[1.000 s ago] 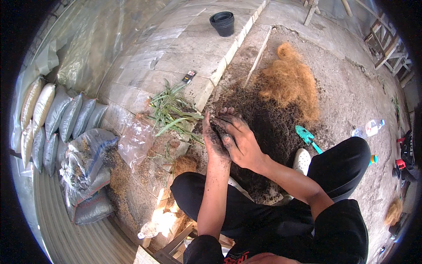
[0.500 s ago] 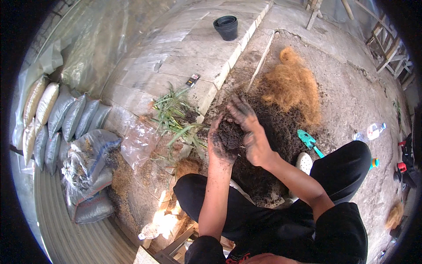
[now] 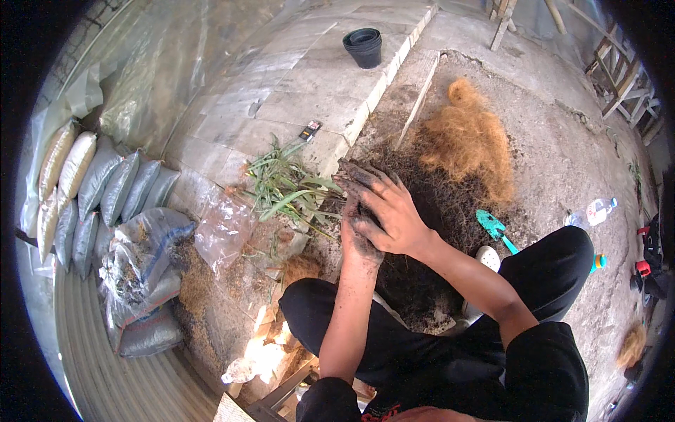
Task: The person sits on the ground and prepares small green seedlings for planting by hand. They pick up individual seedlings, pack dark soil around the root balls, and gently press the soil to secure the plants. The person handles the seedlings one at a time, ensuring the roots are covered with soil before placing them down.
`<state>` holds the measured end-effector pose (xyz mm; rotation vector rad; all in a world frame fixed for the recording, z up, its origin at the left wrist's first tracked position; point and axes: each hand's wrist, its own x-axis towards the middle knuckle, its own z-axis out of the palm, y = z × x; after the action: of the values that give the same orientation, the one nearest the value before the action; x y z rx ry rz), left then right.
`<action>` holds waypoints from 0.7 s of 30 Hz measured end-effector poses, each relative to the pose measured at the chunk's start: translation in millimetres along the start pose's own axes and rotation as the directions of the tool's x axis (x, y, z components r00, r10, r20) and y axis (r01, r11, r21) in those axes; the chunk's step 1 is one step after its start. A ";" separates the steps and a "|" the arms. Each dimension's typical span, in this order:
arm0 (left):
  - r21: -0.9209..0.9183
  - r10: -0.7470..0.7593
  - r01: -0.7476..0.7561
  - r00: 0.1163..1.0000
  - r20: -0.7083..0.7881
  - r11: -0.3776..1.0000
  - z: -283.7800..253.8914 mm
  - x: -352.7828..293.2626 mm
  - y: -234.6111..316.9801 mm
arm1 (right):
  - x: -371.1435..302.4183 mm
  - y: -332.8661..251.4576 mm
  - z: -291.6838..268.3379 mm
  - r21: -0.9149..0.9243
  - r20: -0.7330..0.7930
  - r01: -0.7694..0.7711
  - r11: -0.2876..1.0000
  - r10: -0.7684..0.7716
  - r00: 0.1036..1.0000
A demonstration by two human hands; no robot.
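My left hand point(image 3: 360, 243) and my right hand point(image 3: 389, 209) are pressed together, both smeared with dark soil. The right palm lies over the left, with a clump of soil held between them and mostly hidden. They hover over the left edge of a dark soil pile point(image 3: 439, 193) on the ground. A green leafy plant point(image 3: 287, 186) lies just left of the hands. Behind the pile sits a heap of orange-brown coconut fibre point(image 3: 470, 141). A teal hand trowel point(image 3: 495, 228) rests to the right of my right forearm.
A stack of black pots point(image 3: 364, 47) stands on the paved ledge point(image 3: 281, 91) at the back. Filled sacks point(image 3: 98, 186) line the left side, a clear plastic bag point(image 3: 223, 226) near them. A plastic bottle point(image 3: 595, 209) lies at the right. My knees flank the pile.
My hands have lifted off the soil pile with a clump of soil. The right hand, raised half a second ago, has now come down flat over the left and covers the clump.
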<state>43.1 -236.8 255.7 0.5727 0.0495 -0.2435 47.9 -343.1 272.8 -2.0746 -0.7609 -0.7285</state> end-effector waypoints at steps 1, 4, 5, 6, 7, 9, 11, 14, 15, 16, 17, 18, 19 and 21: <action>-0.009 0.015 -0.015 1.000 -0.018 1.000 -4.9 0.1 -2.7 | -0.8 0.4 4.4 -0.069 0.021 -0.014 0.998 0.015 1.000; 0.024 0.052 -0.051 0.998 -0.022 0.998 -22.9 2.4 -14.0 | -6.7 14.1 20.6 -0.057 0.000 -0.084 0.995 0.084 0.996; 0.037 0.045 -0.043 0.997 -0.055 0.998 -23.4 3.3 -15.0 | -6.9 15.5 22.3 -0.061 -0.007 -0.101 0.993 0.101 0.995; -0.001 0.040 -0.040 0.997 -0.062 0.999 -26.1 4.9 -16.6 | -7.4 15.8 22.3 -0.065 -0.009 -0.101 0.993 0.101 0.995; -0.019 0.026 -0.028 0.997 -0.077 0.999 -26.8 3.5 -17.1 | -7.1 13.1 21.5 -0.066 -0.010 -0.105 0.992 0.104 0.994; -0.056 -0.001 -0.005 0.994 -0.106 0.998 -26.5 0.8 -17.3 | -7.4 12.6 19.5 -0.038 0.019 -0.116 0.993 0.117 0.993; -0.007 0.015 -0.016 0.996 -0.091 1.000 -12.2 -0.2 -13.2 | -8.3 17.2 12.8 0.017 0.072 -0.131 0.991 0.130 0.989; -0.105 -0.044 0.047 0.999 0.031 0.993 -22.2 8.5 -4.3 | -2.9 9.8 -4.8 0.225 -0.107 0.087 0.970 -0.064 0.992; -0.164 -0.077 0.091 0.993 0.094 0.982 -29.7 11.5 -0.2 | -4.3 10.3 -5.0 0.212 -0.120 0.101 0.972 -0.077 0.990; -0.188 -0.088 0.100 0.994 0.072 0.977 -20.2 9.1 5.2 | -8.8 13.7 -3.7 0.194 -0.132 0.108 0.975 -0.084 0.988; -0.162 -0.068 0.077 0.996 0.060 0.984 -16.8 9.2 9.3 | -11.9 16.0 -3.2 0.176 -0.143 0.116 0.978 -0.091 0.985; -0.135 -0.049 0.055 0.998 0.049 0.989 -14.6 9.9 12.9 | -13.8 17.4 -3.8 0.152 -0.128 0.111 0.982 -0.092 0.987; -0.106 -0.025 0.029 0.999 0.037 0.994 -13.1 10.5 16.2 | -13.9 17.1 -3.7 0.132 -0.113 0.111 0.985 -0.096 0.989; -0.103 -0.018 0.016 1.000 -0.020 0.995 -10.3 12.4 18.1 | -15.8 17.2 -3.1 0.103 -0.091 0.105 0.989 -0.096 0.991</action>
<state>59.8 -219.2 255.2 0.4721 0.0864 -0.2503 49.2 -358.6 255.0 -1.9066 -0.8430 -0.8093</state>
